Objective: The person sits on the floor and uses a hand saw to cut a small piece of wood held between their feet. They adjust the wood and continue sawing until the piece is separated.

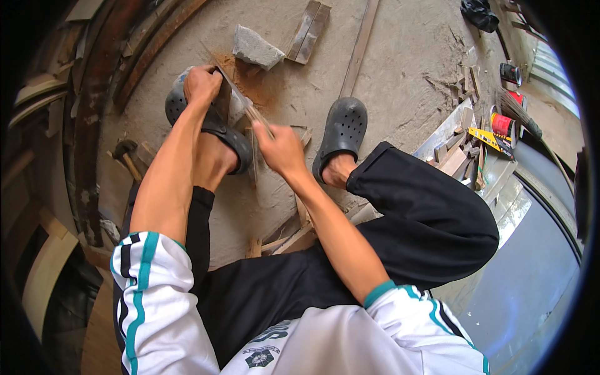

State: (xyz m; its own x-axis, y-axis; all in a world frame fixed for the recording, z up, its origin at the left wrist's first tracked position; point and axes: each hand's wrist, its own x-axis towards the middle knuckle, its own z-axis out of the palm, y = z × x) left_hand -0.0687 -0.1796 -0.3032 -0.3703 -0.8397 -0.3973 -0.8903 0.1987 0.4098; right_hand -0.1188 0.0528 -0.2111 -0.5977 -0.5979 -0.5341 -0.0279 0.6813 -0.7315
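Note:
My right hand point(281, 149) is closed round the handle end of a hand saw point(234, 89), its thin blade slanting up and to the left, blurred in part. My left hand point(203, 84) is closed beside the blade, just over the toe of my left black clog point(177, 103); what its fingers grip is hidden. Reddish-brown sawdust point(253, 84) lies on the concrete floor around the blade. A rough grey block point(257, 47) sits just beyond it. My right black clog point(344, 128) rests on the floor to the right of the saw.
A hammer point(128, 161) lies at the left, near long dark beams point(94, 125). Two short wood blocks point(308, 31) and a long wooden strip point(360, 50) lie ahead. To the right are wood scraps point(459, 153), a yellow-and-black tool point(492, 142), cans point(502, 124) and a broom point(519, 112).

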